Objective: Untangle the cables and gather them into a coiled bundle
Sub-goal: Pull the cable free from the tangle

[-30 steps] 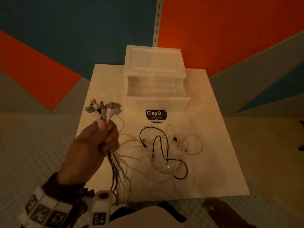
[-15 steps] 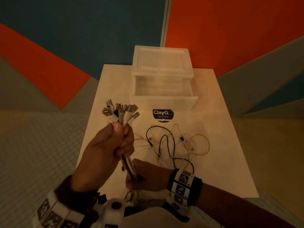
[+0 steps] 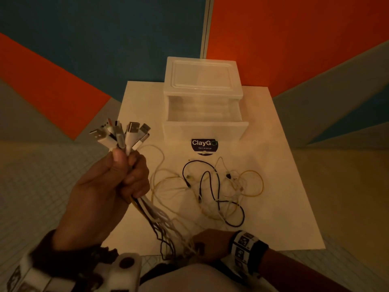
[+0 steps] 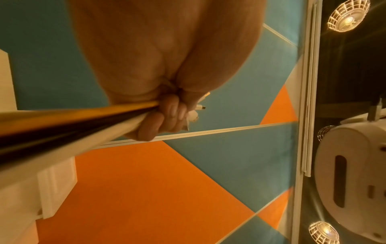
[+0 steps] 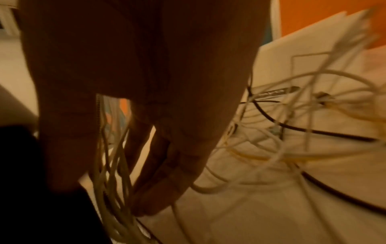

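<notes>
My left hand is raised over the table's left side and grips a bunch of cables in a fist. Their USB plugs fan out above the thumb. In the left wrist view the curled fingers close round the strands. White, black and yellow strands run down from the fist to my right hand at the table's front edge. There thumb and fingers curl loosely round them. The loose ends lie in a tangle on the table.
A white table holds a translucent drawer box at the back, its drawer pulled out. A dark ClayGo sticker sits in front of it. Tiled floor surrounds the table; orange and blue walls stand behind.
My right hand came into view, took the strands just under the left fist, then slid down them to the table's front edge. The left hand rose slightly, still holding the plugs.
</notes>
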Tool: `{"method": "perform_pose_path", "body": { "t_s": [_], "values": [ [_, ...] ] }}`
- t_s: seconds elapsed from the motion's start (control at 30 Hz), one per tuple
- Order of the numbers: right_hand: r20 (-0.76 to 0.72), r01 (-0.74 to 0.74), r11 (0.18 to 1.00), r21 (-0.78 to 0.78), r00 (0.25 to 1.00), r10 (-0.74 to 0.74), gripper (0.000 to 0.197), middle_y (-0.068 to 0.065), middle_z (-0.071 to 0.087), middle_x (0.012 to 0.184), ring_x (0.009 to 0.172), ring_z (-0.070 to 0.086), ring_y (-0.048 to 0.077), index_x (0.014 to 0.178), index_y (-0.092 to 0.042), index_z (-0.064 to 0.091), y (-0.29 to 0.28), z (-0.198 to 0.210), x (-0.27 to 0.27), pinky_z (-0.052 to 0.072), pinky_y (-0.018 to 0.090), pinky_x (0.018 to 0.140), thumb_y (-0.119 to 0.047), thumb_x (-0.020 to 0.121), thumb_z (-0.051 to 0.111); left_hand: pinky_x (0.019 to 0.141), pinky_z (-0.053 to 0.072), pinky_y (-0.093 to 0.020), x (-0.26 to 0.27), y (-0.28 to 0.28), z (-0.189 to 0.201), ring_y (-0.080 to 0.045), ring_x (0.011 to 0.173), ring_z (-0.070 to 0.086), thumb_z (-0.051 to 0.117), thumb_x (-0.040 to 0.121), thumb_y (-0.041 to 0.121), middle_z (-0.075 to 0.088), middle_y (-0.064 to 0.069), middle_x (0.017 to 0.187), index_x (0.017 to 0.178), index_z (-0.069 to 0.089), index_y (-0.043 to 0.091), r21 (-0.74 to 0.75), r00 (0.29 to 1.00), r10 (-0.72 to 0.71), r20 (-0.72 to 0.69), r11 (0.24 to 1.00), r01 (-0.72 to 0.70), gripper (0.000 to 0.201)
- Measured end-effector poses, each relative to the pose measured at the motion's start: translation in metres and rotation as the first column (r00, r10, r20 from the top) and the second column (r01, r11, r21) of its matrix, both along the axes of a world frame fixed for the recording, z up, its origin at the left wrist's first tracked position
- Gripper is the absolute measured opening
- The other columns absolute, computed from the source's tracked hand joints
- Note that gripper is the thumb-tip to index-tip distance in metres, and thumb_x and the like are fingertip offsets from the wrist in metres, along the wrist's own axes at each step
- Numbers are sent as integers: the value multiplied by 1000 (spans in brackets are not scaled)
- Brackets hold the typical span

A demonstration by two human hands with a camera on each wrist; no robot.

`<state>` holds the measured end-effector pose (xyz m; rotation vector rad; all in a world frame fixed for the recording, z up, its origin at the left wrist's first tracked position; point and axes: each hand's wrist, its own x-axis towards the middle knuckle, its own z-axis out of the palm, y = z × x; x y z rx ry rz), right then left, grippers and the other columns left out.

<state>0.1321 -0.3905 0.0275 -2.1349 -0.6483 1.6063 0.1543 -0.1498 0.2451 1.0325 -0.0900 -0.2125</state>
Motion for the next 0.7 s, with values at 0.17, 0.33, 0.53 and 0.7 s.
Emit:
{"method": "perform_pose_path", "body": {
  "t_s": [0.17,0.33,0.53,0.7],
  "values": [
    [145,41,992,-116,989,-24,65,8,32,152,138,35,28,149,-22,31,-25,-9,-3,28,37,116,-31,92,61,51,37,-23,-7,6,1,-8,52,29,59,91,46,33,3,66,83,46,12,4,999,-20,-25,1000,20,38],
    [313,63,982,-178,950,-4,65,8,19,157,143,23,31,149,-22,28,-35,-4,12,19,40,119,-11,90,52,50,35,-24,-12,7,3,-9,52,29,64,88,48,32,2,65,81,47,12,18,999,-21,-50,1000,22,41],
    [516,354,932,82,785,-343,24,4,61,104,98,56,22,105,-15,61,-39,1,20,44,32,84,-7,88,45,50,36,-24,-16,9,2,-8,52,30,63,89,45,33,1,66,81,47,11,-4,998,-36,-55,999,35,39],
    [603,813,369,451,27,-798,11,1,60,78,75,59,23,83,-18,52,-73,14,55,45,31,66,-15,88,61,50,38,-23,-19,12,1,-8,52,30,65,89,45,34,1,65,81,47,10,-24,997,-45,-68,999,43,40]
  ]
}}
